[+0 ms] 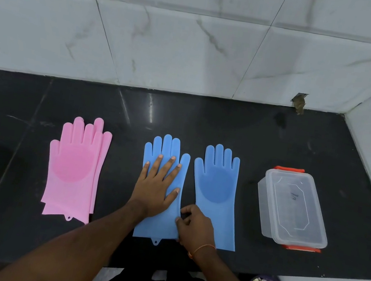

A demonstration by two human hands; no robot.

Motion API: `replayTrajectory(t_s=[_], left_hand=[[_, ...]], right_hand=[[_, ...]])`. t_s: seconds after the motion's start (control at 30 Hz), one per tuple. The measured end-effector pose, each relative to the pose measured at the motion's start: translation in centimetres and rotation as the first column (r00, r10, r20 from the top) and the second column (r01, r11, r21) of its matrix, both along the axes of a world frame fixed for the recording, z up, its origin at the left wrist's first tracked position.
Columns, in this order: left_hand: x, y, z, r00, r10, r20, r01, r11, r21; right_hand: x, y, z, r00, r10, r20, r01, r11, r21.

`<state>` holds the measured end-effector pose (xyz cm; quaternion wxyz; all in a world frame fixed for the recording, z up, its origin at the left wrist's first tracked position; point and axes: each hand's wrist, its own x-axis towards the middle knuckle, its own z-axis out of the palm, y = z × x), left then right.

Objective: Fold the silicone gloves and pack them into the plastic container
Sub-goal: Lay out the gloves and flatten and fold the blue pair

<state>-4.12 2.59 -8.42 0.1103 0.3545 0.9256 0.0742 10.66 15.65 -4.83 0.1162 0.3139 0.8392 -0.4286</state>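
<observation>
Fingers of the left hand point(157, 184) lie straight and spread, pressing flat on the palm of the left blue glove point(159, 211), while the right hand point(192, 229) has its fingers curled, thumb and forefinger pinching that glove's right edge near the cuff. By my judgement the task is at its very start: nothing is folded, nothing is packed, and this grip looks like the preparation for a first fold. Widest of all is the black stone countertop point(207, 122), backed by white marble-look wall tiles point(193, 51), and everything for the task lies on it in a row. At the right end sits the clear plastic container point(293, 207), rectangular, with its transparent lid on and orange-red clips showing at both ends; it appears to hold nothing, and it will need opening before any packing. At the left end, well apart from the hands, lie the pink gloves point(73, 168), two stacked slightly askew, flat, fingers pointing to the wall, the upper one showing a round bristled scrubbing patch on its palm. Between the held glove and the container lies the right blue glove point(216, 193), flat and untouched, with the same darker bristled circle. Each glove is long-cuffed, smooth and limp-looking, and a small hanging tab shows at some cuffs.
</observation>
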Motion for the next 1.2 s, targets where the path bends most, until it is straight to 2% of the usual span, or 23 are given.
replayTrajectory(t_s=[0.2,0.57,0.7,0.77,0.87,0.97,1.1,1.2], left_hand=[[0.3,0.0,0.1,1.0,0.0,0.008,0.0,1.0,0.006],[0.9,-0.1,0.3,1.0,-0.005,0.023,0.005,1.0,-0.022],[1.0,-0.5,0.9,0.999,0.008,0.046,-0.012,0.996,0.088],[1.4,-1.4,1.3,0.996,0.068,0.058,-0.078,0.978,0.195],[2.5,-3.8,1.3,0.962,0.259,0.082,-0.272,0.901,0.339],[4.1,-6.7,1.0,0.886,0.439,0.148,-0.461,0.801,0.382],[6.4,-9.1,0.3,0.847,0.499,0.181,-0.525,0.737,0.425],[7.5,-9.6,0.1,0.838,0.518,0.17,-0.535,0.722,0.439]], right_hand=[[0.0,0.2,0.2,0.999,0.046,0.021,-0.046,0.998,0.044],[0.2,0.5,0.7,0.996,0.079,0.037,-0.08,0.997,0.017],[1.1,1.4,1.6,0.995,0.102,-0.005,-0.102,0.994,0.036],[2.4,2.5,2.1,0.994,0.102,-0.04,-0.1,0.994,0.051],[5.3,4.9,2.6,0.995,0.073,-0.07,-0.066,0.994,0.092],[8.2,7.1,2.5,0.995,0.024,-0.093,-0.009,0.988,0.154],[11.1,8.8,1.8,0.99,-0.034,-0.14,0.068,0.968,0.24],[11.9,9.1,1.4,0.985,-0.118,-0.123,0.142,0.966,0.216]])
